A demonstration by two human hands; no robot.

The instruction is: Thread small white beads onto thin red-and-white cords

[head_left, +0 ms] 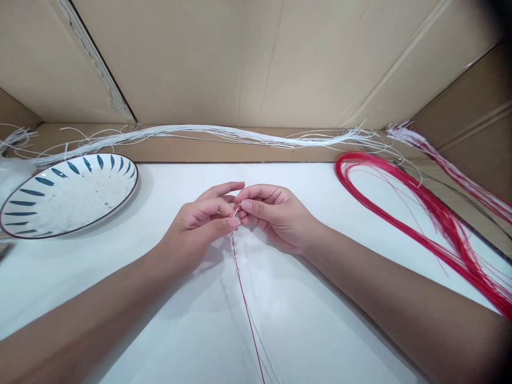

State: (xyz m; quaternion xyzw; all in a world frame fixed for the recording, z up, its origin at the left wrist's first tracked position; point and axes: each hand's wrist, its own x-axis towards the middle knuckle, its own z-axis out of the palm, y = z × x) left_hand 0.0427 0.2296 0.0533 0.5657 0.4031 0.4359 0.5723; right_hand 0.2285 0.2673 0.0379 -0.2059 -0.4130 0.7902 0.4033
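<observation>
My left hand (206, 221) and my right hand (276, 213) meet over the middle of the white table, fingertips close together. A thin red cord (250, 319) hangs from between the left thumb and index finger and runs down toward the bottom edge. Small clear pieces, perhaps beads (234, 250), sit along its upper part below the left thumb. Near the fingertips a short pale end (236, 212) sticks up. The right thumb and index finger are pinched at the top of the cord; whatever lies between them is mostly hidden.
At the left, an oval plate (24, 192) with blue leaf marks holds many tiny whitish pieces. A looped bundle of red cords (400, 224) lies at the right. Long white strands (224, 130) stretch along the back, before cardboard walls (256, 64). Red-and-white strands (452, 162) hang over the right edge.
</observation>
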